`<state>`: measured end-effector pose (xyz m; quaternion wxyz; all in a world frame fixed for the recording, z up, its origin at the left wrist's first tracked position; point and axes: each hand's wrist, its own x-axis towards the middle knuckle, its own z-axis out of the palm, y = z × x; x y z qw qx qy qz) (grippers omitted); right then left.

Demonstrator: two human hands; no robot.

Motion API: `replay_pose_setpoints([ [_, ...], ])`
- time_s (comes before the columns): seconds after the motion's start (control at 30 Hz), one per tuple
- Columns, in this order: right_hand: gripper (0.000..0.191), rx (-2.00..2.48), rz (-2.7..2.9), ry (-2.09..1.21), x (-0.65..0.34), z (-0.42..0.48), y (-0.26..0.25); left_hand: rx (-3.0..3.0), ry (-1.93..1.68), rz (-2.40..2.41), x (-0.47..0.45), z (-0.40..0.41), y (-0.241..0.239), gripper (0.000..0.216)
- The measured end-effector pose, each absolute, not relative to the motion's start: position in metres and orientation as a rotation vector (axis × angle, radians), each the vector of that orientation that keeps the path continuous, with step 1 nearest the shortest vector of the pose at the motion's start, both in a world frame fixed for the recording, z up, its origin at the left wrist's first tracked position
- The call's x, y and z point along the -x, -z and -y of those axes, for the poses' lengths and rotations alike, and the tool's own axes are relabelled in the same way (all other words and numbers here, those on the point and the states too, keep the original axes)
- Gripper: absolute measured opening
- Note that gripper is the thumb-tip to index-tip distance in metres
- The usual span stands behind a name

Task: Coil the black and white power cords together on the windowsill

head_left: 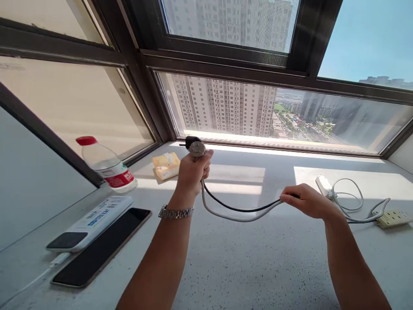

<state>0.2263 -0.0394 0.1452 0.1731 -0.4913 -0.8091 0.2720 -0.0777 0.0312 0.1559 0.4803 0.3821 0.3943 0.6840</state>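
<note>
My left hand [192, 172] is closed in a fist around the plug ends [193, 145] of two cables, a black one and a white one, and holds them upright above the sill. The cables [238, 212] sag in a loop from that fist to my right hand [306, 200], which pinches both of them together. Past the right hand the cords run on to a cream power strip [392, 218] at the right edge. A metal watch [176, 212] is on my left wrist.
A speckled grey window sill [245, 262] runs under tall dark-framed windows. At the left stand a red-capped water bottle [108, 165], a white remote control [92, 223] and a black phone [103, 247]. A tissue pack [166, 165] lies behind; a white charger [324, 186] with coiled cord sits right.
</note>
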Motion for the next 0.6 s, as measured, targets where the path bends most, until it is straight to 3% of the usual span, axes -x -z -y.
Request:
replay_pose_setpoints([
  [0.27,0.055,1.099,1.960,-0.671,-0.238,0.030,-0.146,-0.363,-1.360,-0.797,0.090,-0.052,-0.129,0.035],
  [0.43,0.054,1.248,1.950,-0.556,-0.234,0.020,-0.135,-0.114,-1.583,-0.740,0.106,-0.061,-0.118,0.035],
  [0.6,0.051,1.393,2.202,-0.473,-0.218,0.019,-0.128,-0.395,-1.814,-0.871,0.108,-0.055,-0.125,0.020],
])
